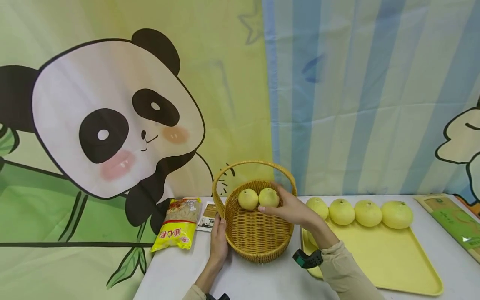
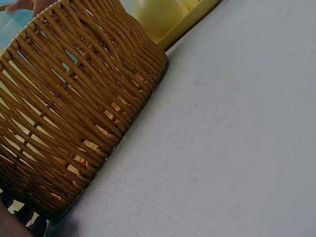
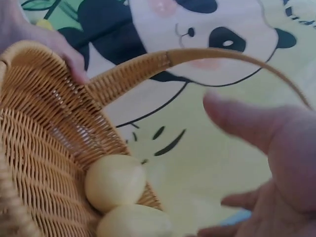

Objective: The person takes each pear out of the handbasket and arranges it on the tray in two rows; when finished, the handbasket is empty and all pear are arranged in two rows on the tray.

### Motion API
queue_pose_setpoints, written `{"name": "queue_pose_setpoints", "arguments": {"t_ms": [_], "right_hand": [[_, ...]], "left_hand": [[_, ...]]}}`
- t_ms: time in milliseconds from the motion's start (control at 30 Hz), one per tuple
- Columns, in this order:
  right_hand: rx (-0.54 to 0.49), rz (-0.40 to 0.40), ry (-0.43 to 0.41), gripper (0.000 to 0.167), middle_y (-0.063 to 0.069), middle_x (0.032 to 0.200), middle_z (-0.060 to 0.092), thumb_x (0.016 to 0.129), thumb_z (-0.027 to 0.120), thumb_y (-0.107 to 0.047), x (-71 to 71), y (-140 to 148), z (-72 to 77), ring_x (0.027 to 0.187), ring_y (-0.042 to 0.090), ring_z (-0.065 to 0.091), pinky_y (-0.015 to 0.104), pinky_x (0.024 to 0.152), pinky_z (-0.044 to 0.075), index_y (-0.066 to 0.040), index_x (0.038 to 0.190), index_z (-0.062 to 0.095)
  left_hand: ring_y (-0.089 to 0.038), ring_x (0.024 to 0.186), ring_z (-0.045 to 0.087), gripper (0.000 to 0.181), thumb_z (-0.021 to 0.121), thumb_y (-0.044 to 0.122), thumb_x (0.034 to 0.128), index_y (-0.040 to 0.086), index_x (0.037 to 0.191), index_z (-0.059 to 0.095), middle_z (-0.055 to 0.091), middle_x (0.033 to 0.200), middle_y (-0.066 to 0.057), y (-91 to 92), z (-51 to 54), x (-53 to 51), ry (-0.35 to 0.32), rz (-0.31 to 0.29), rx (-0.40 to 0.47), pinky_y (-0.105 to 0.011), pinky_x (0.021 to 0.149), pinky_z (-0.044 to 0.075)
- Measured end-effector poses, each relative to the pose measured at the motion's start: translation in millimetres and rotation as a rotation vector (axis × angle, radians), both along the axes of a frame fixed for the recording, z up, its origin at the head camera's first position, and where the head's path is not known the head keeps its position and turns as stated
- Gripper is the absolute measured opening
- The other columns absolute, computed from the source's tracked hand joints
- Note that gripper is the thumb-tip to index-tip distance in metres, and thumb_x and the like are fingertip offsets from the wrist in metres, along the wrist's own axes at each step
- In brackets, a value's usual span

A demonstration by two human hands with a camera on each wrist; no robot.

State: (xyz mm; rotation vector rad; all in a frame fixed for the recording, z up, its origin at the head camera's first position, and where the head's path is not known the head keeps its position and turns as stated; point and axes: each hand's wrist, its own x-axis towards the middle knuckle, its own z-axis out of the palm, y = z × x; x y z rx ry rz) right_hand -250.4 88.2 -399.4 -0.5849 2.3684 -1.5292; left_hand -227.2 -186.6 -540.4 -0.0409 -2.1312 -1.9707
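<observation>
A round woven wicker basket with a tall arched handle stands on the white table. Two round pale-yellow fruits, resembling small pomelos, lie side by side against its far inner wall. My left hand rests along the basket's left outer side, fingers pointing away from me. Over the right rim, beside the right-hand fruit, is my right hand. The right wrist view shows this hand with thumb and fingers apart, holding nothing. The left wrist view is mostly filled by the basket's wall.
Right of the basket lies a yellow tray with several more fruits along its far edge; my right forearm hides part of it. A yellow-and-red food bag and a small packet lie left. A green package sits far right.
</observation>
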Motion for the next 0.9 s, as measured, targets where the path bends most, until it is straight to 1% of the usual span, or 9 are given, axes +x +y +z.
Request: {"name": "queue_pose_setpoints", "arguments": {"t_ms": [67, 133, 267, 433, 533, 667, 767, 800, 900], "right_hand": [[0.029, -0.067, -0.023, 0.106, 0.02, 0.177, 0.013, 0.097, 0.073, -0.055, -7.6, -7.6, -0.7, 0.161, 0.047, 0.018, 0.07, 0.125, 0.029, -0.015, 0.172, 0.008], [0.046, -0.115, -0.041, 0.106, 0.022, 0.176, 0.016, 0.099, 0.071, -0.054, -14.7, -14.1, -1.3, 0.16, 0.049, 0.021, 0.07, 0.125, 0.03, -0.012, 0.172, 0.007], [0.048, -0.16, -0.085, 0.104, 0.024, 0.175, 0.017, 0.1, 0.07, -0.049, -26.6, -23.1, -3.1, 0.159, 0.051, 0.023, 0.069, 0.123, 0.033, -0.009, 0.171, 0.006], [0.052, -0.204, -0.132, 0.1, 0.026, 0.176, 0.008, 0.101, 0.07, -0.046, -37.2, -28.0, -9.5, 0.159, 0.053, 0.016, 0.071, 0.122, 0.033, -0.01, 0.171, 0.009], [0.038, -0.224, -0.124, 0.095, 0.027, 0.175, 0.011, 0.101, 0.071, -0.044, -41.4, -31.3, -13.6, 0.158, 0.053, 0.019, 0.071, 0.121, 0.035, -0.008, 0.17, 0.017], [0.037, -0.243, -0.091, 0.088, 0.029, 0.172, 0.02, 0.1, 0.073, -0.04, -43.4, -37.5, -20.4, 0.155, 0.053, 0.028, 0.069, 0.118, 0.039, -0.005, 0.167, 0.028], [0.061, -0.258, -0.042, 0.084, 0.03, 0.169, 0.027, 0.098, 0.076, -0.034, -41.5, -43.9, -24.5, 0.152, 0.052, 0.033, 0.067, 0.116, 0.042, -0.001, 0.164, 0.034], [0.072, -0.263, -0.022, 0.083, 0.03, 0.168, 0.029, 0.098, 0.077, -0.031, -40.6, -46.0, -24.9, 0.15, 0.052, 0.035, 0.067, 0.115, 0.043, 0.0, 0.162, 0.036], [0.116, -0.281, 0.042, 0.077, 0.03, 0.163, 0.038, 0.095, 0.08, -0.022, -41.5, -51.7, -27.7, 0.146, 0.052, 0.04, 0.066, 0.112, 0.046, 0.003, 0.157, 0.044]], "left_hand": [[-0.03, 0.157, 0.037, 0.053, 0.029, 0.035, 0.1176, 0.024, 0.17, 0.026, 0.038, 0.171, -0.008, 1.5, 0.0, -0.2, -0.001, 0.0, -0.001, -0.048, 0.13, 0.027], [-0.029, 0.158, 0.036, 0.053, 0.029, 0.035, 0.1177, 0.025, 0.17, 0.025, 0.037, 0.171, -0.007, 2.7, 0.2, -0.8, -0.002, 0.0, -0.004, -0.048, 0.131, 0.027], [-0.029, 0.157, 0.037, 0.053, 0.029, 0.036, 0.1175, 0.025, 0.169, 0.026, 0.039, 0.17, -0.007, 4.2, 0.8, -2.7, -0.003, -0.002, 0.004, -0.049, 0.13, 0.027], [-0.03, 0.156, 0.039, 0.053, 0.029, 0.038, 0.1174, 0.025, 0.169, 0.026, 0.039, 0.17, -0.008, 4.6, 2.2, -6.1, -0.001, -0.018, 0.002, -0.05, 0.13, 0.029], [-0.029, 0.157, 0.038, 0.053, 0.029, 0.039, 0.1174, 0.027, 0.169, 0.026, 0.039, 0.17, -0.006, 3.8, 2.3, -7.6, -0.002, -0.018, 0.004, -0.051, 0.13, 0.028], [-0.032, 0.158, 0.036, 0.055, 0.028, 0.038, 0.1175, 0.023, 0.17, 0.023, 0.036, 0.171, -0.009, 2.4, 1.7, -6.1, -0.001, -0.011, -0.013, -0.053, 0.13, 0.027], [-0.031, 0.158, 0.035, 0.055, 0.029, 0.037, 0.1175, 0.022, 0.17, 0.023, 0.036, 0.172, -0.009, 1.0, 0.1, -2.9, -0.011, 0.009, -0.026, -0.05, 0.131, 0.026], [-0.031, 0.158, 0.035, 0.055, 0.029, 0.037, 0.1176, 0.022, 0.17, 0.024, 0.036, 0.172, -0.008, 0.6, -0.2, -1.8, -0.016, 0.014, -0.026, -0.046, 0.131, 0.027], [-0.03, 0.159, 0.034, 0.055, 0.029, 0.038, 0.1175, 0.023, 0.17, 0.024, 0.035, 0.173, -0.007, -0.7, -1.0, -0.7, -0.018, 0.022, -0.028, -0.045, 0.131, 0.025]]}}
